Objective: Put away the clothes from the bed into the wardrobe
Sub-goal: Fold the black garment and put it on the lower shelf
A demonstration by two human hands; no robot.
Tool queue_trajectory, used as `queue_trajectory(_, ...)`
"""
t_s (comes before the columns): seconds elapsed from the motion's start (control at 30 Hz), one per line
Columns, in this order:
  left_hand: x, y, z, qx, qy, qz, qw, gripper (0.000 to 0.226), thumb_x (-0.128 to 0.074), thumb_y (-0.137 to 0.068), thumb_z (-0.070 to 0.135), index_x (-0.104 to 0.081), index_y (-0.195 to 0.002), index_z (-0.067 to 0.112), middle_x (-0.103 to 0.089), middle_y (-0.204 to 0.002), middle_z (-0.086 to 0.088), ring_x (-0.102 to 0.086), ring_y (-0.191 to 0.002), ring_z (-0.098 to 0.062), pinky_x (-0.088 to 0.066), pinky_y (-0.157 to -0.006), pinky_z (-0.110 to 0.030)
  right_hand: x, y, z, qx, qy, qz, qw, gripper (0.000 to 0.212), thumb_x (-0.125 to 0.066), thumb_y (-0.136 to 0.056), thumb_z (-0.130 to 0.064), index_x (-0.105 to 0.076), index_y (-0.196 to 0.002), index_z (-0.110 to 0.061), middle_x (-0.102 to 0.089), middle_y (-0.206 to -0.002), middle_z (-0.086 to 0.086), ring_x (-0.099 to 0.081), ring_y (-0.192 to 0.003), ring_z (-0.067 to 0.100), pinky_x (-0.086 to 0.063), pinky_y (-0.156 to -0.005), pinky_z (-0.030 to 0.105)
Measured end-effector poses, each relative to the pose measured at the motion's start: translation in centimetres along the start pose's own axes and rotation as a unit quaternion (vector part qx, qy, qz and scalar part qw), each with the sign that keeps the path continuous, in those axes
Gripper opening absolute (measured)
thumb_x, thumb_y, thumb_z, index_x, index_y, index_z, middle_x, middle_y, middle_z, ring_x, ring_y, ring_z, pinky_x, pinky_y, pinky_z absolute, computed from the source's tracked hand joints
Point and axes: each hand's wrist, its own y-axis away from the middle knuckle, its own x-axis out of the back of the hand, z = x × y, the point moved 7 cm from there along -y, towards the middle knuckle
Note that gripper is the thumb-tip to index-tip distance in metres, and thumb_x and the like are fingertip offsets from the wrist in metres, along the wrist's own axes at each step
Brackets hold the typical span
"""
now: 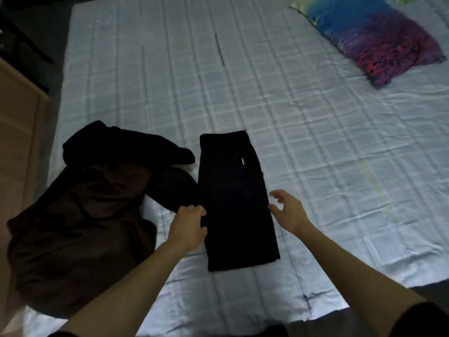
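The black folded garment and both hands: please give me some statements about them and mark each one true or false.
1. The black folded garment lies flat on the bed sheet. True.
2. The right hand grips the garment. False: it is open beside the garment's right edge.
3. The left hand is at the garment's left edge. True.
4. The colourful pillow lies on the dark clothes pile. False: it lies far off on the sheet.

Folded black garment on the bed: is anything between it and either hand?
Nothing visible. The left hand is already at the left edge of the folded black garment; the right hand, fingers spread, hovers at its right edge. The wardrobe is out of view.
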Motion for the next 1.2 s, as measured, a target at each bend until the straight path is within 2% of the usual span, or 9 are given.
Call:
queue_trajectory(0.17,-8.4,2.9,0.2,-0.101,-0.058,-0.036,0.993,0.051,-0.068,-0.085,0.027,-0.052,-0.134,0.022,-0.051,-0.135,0.003,-0.043,-0.123,-0.017,-0.043,-0.099,-0.029,-5.1,5.3,4.4,0.077,0.089,-0.055,0.992,0.034,-0.064,-0.094,-0.013,-0.062,-0.127,-0.013,-0.064,-0.124,0.005,-0.060,-0.115,0.020,-0.045,-0.101,0.028)
queue_trajectory(0.3,-15.1,4.9,0.0,-0.167,-0.102,-0.087,0.977,0.075,-0.081,-0.063,0.025,-0.055,-0.133,0.020,-0.054,-0.133,-0.002,-0.053,-0.119,-0.024,-0.049,-0.089,-0.035,-10.2,8.3,7.7,0.182,0.158,-0.092,0.966,0.044,-0.070,-0.084,-0.012,-0.062,-0.126,-0.019,-0.062,-0.128,0.000,-0.059,-0.116,0.022,-0.053,-0.096,0.037)
queue_trajectory(0.37,-17.0,5.1,-0.9,-0.175,-0.119,-0.058,0.976,0.085,-0.088,-0.041,0.017,-0.063,-0.122,0.018,-0.062,-0.124,-0.006,-0.063,-0.109,-0.027,-0.055,-0.078,-0.037,-12.6,9.0,9.5,0.198,0.222,-0.099,0.950,0.063,-0.082,-0.074,-0.020,-0.058,-0.133,-0.020,-0.056,-0.139,0.002,-0.055,-0.124,0.025,-0.051,-0.100,0.036)
queue_trajectory(0.43,-17.6,4.9,-1.3,-0.180,-0.121,-0.011,0.976,0.082,-0.088,-0.033,0.005,-0.068,-0.112,0.015,-0.066,-0.119,-0.008,-0.067,-0.103,-0.028,-0.057,-0.075,-0.038,-14.1,9.0,10.6,0.189,0.254,-0.086,0.945,0.074,-0.087,-0.067,-0.021,-0.057,-0.135,-0.018,-0.053,-0.143,0.005,-0.053,-0.128,0.027,-0.049,-0.102,0.039)
queue_trajectory(0.57,-16.9,4.4,-1.4,-0.188,-0.076,0.049,0.978,0.071,-0.084,-0.030,-0.010,-0.070,-0.094,0.016,-0.070,-0.099,-0.001,-0.068,-0.087,-0.022,-0.055,-0.069,-0.031,-14.3,8.2,10.5,0.206,0.256,-0.007,0.945,0.056,-0.080,-0.071,-0.011,-0.063,-0.124,-0.017,-0.060,-0.131,0.003,-0.057,-0.120,0.026,-0.052,-0.093,0.039)
queue_trajectory(0.77,-13.0,5.1,-0.4,-0.178,0.026,0.091,0.979,0.046,-0.085,-0.052,0.001,-0.063,-0.088,0.019,-0.063,-0.083,0.006,-0.058,-0.073,-0.016,-0.049,-0.068,-0.029,-12.6,7.2,9.2,0.203,0.243,0.017,0.948,0.035,-0.067,-0.078,0.000,-0.069,-0.106,-0.019,-0.067,-0.098,-0.002,-0.063,-0.084,0.022,-0.043,-0.071,0.027)
queue_trajectory(0.9,-9.2,4.1,-0.1,-0.150,0.062,0.103,0.981,0.037,-0.076,-0.069,0.002,-0.062,-0.097,0.022,-0.062,-0.087,0.011,-0.053,-0.076,-0.007,-0.044,-0.072,-0.025,-8.7,6.1,6.2,0.180,0.165,0.032,0.969,0.027,-0.065,-0.086,-0.002,-0.070,-0.106,-0.019,-0.068,-0.091,-0.003,-0.063,-0.074,0.015,-0.053,-0.067,0.029)
queue_trajectory(1.07,-3.1,0.4,0.4,-0.096,0.135,0.126,0.978,0.026,-0.065,-0.083,0.004,-0.060,-0.099,0.023,-0.060,-0.087,0.010,-0.054,-0.080,-0.005,-0.049,-0.069,-0.028,-4.0,2.3,1.3,0.186,0.104,0.043,0.976,0.021,-0.064,-0.091,-0.007,-0.069,-0.109,-0.016,-0.068,-0.094,-0.003,-0.062,-0.079,0.010,-0.043,-0.072,0.011)
queue_trajectory(1.2,0.8,-3.5,0.7,-0.077,0.154,0.142,0.975,0.023,-0.065,-0.085,0.004,-0.059,-0.097,0.023,-0.061,-0.085,0.008,-0.058,-0.077,-0.005,-0.052,-0.069,-0.030,-1.5,-1.9,-1.8,0.182,0.068,0.052,0.980,0.020,-0.064,-0.091,-0.009,-0.068,-0.110,-0.016,-0.068,-0.095,-0.001,-0.063,-0.082,0.012,-0.051,-0.076,0.025)
